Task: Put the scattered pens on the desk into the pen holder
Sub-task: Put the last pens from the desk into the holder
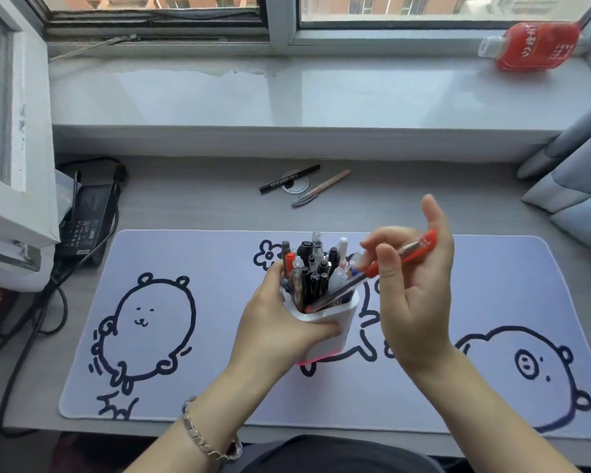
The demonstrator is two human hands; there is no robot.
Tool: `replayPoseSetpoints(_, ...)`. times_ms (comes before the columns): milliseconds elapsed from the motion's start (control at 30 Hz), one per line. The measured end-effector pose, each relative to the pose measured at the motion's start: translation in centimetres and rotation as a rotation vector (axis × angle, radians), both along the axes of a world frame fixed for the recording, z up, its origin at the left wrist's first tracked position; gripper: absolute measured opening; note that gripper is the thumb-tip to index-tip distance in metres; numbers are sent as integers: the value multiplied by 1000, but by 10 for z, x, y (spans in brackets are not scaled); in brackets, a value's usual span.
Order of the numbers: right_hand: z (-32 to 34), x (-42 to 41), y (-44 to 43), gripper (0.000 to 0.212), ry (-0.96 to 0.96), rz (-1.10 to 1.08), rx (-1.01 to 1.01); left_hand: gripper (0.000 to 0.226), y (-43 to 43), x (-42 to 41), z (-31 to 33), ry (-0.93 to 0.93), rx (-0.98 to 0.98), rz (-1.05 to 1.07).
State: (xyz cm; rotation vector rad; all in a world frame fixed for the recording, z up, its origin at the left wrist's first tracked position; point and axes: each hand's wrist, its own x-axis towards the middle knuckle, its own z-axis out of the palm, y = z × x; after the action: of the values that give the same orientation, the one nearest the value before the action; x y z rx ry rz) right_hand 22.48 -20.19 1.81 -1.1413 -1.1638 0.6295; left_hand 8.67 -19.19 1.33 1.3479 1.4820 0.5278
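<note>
A white pen holder point(325, 332) with a pink base stands on the desk mat, packed with several pens. My left hand point(280, 326) wraps around its left side and front. My right hand point(413, 285) pinches a red pen point(389, 261) that slants down-left, its tip just inside the holder's rim. Farther back on the grey desk lie a black pen point(289, 179) and a beige pen with a clear cap point(321, 187), side by side and apart from both hands.
A pale mat point(185, 370) with cartoon animal drawings covers the desk's front. A black power adapter point(86, 216) with cables sits at the left. A red bottle point(529, 46) lies on the windowsill. Grey curtain folds point(574, 172) hang at the right.
</note>
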Motion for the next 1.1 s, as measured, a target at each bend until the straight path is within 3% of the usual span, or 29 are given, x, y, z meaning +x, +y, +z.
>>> replayPoseSetpoints(133,4,5,2,57,-150,26,-41,71,1,1,0,27,1,-11)
replayPoseSetpoints(233,0,-2,4,49,-291,84,-59,66,1,5,2,62,34,-44)
replayPoseSetpoints(367,-20,-13,3,28,-824,43,104,47,4,10,7,75,40,-66)
replayPoseSetpoints(467,-30,-3,-2,30,-940,-63,50,55,7,4,6,25,20,-21)
replayPoseSetpoints(600,-32,4,-4,36,-921,69,-62,70,10,0,-1,24,9,-37)
replayPoseSetpoints(733,-18,16,26,41,-544,207,-147,65,22,-3,-9,15,-4,-37)
replayPoseSetpoints(800,-22,30,56,28,-483,174,-228,65,30,-8,-9,25,9,-30)
replayPoseSetpoints(867,-39,45,93,21,-644,153,-383,65,39,-14,-8,41,19,-21)
replayPoseSetpoints(967,-69,56,149,33,-981,243,-575,63,55,-25,-7,31,26,22)
replayPoseSetpoints(1100,-95,43,210,42,-1364,420,-547,62,73,-36,-4,-45,11,116)
